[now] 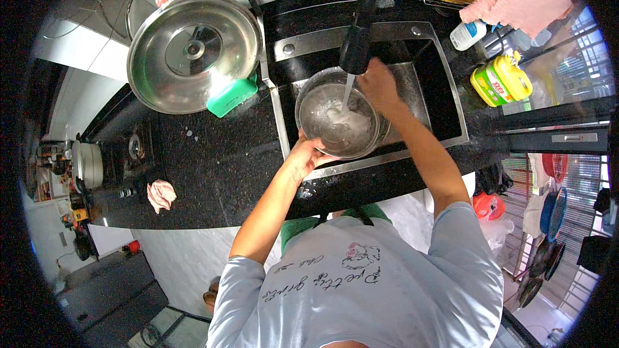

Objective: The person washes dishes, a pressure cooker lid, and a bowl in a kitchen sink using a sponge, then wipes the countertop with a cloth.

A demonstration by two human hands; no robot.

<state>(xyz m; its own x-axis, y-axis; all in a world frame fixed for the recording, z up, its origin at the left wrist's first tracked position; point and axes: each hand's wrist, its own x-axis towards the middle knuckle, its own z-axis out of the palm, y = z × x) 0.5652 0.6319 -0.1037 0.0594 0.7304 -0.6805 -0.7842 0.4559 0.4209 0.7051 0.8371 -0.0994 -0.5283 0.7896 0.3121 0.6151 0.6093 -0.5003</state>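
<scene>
A stainless steel bowl (339, 121) sits in the sink (420, 92), apparently over a second, larger metal vessel (309, 77) whose rim shows behind it. My left hand (305, 153) grips the bowl's near left edge, thumb on the rim. From the black faucet (356, 43) a stream of water (347, 89) falls into the bowl and churns there. Slightly blurred, my right hand (379, 86) is at the bowl's far right side, close beside the faucet spout. Its fingertips are partly hidden, so I cannot tell whether it holds anything.
A wide steel lid (159, 67) and a green plastic scraper-like piece (232, 97) lie left of the sink. A crumpled pink cloth (161, 195) rests on the black counter (217, 164). A yellow detergent jug (503, 79) and white bottle (468, 35) stand at right.
</scene>
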